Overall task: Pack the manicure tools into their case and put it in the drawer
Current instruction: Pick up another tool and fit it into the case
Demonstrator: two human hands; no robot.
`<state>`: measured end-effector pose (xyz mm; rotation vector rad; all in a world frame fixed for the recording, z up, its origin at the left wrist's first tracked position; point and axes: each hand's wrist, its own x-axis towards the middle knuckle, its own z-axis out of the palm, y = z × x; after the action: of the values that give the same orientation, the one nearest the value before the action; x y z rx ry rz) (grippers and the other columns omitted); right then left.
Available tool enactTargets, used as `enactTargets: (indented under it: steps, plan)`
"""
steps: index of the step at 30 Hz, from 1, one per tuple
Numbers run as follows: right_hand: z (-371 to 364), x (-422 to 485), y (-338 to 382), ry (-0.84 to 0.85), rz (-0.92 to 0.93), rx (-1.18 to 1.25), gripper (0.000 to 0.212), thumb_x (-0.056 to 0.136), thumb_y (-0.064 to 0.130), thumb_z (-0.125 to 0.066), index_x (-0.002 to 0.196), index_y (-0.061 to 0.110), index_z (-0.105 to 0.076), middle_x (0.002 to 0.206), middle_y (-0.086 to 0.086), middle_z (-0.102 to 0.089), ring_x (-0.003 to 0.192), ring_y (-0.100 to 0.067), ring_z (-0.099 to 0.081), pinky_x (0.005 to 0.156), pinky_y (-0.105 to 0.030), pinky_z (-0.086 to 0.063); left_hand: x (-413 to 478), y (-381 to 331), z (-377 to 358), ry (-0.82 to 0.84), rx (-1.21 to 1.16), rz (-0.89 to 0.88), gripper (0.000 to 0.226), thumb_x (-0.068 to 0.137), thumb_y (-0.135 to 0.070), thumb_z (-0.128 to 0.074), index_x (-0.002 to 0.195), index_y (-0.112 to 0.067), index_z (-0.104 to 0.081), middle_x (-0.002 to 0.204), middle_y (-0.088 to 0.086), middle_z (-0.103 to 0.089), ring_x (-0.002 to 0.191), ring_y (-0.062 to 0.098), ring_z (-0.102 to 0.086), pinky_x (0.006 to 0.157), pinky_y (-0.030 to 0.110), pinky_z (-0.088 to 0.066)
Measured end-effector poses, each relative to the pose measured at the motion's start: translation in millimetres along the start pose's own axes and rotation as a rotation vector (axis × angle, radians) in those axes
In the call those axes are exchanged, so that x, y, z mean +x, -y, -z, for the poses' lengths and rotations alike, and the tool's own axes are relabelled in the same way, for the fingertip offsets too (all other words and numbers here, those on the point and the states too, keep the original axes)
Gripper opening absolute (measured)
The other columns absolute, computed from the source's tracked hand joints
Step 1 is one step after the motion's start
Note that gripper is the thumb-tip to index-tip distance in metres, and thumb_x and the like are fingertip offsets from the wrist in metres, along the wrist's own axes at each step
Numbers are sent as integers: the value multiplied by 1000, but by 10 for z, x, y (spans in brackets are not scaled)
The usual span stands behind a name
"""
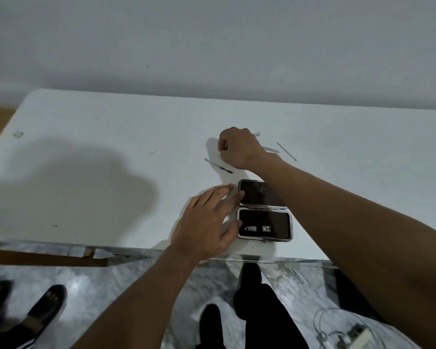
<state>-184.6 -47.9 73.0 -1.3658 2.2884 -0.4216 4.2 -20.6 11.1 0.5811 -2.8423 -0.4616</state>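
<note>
Now the right hand [237, 147] curls over a tool beyond the case [264, 212], grasp unclear; left hand [207, 222], flat and released, steadies it. Next, likely slotting the tool in.

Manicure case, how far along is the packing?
Early. The open case holds one small clipper-like tool. The left hand steadies it; the right hand is closed over the loose tools on the table. Several remain; no drawer is visible.

Surface: white table [86, 172].
On it: open case [264, 214], thin metal tools [218, 165] [286, 151] lying apart.
</note>
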Motion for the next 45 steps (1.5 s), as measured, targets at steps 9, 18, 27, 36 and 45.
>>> enactTargets:
  steps: [9,18,27,36,45]
  plan:
    - [159,-644,-221,-172,-117,67,27,84,13,-54,107,15,-66,114,-7,-69,104,-28,-62,85,-31,-48,-19,21,-45,13,34,-15,56,93,-49,-40,145,-29,-41,150,-4,-41,137,16,-38,104,37,-36]
    - [138,-1445,-565,-203,-291,61,25,75,4,-58,94,10,-74,96,-10,-74,94,-30,-66,86,-40,-56,-32,59,-100,18,56,-26,58,93,-50,-38,148,-30,-37,152,-1,-40,139,20,-36,106,42,-36]
    - [19,-1610,-628,-221,-293,-3,23,81,6,-58,97,12,-74,97,-8,-73,96,-29,-64,81,-30,-50,-33,83,-118,2,56,-40,56,95,-49,-40,148,-30,-37,151,1,-41,138,21,-37,107,43,-36]
    - [28,-1482,-605,-215,-237,-107,29,82,3,-55,104,9,-72,107,-12,-72,104,-32,-62,86,-34,-48,-24,85,-97,5,43,-31,55,96,-49,-40,148,-31,-36,153,0,-39,140,20,-34,108,43,-34]
    - [11,-1419,-586,-235,-229,-107,34,81,-3,-51,103,8,-74,111,-14,-71,107,-34,-61,90,-36,-49,-17,88,-101,4,46,-31,56,95,-50,-39,148,-31,-36,152,0,-40,139,20,-35,107,43,-34]
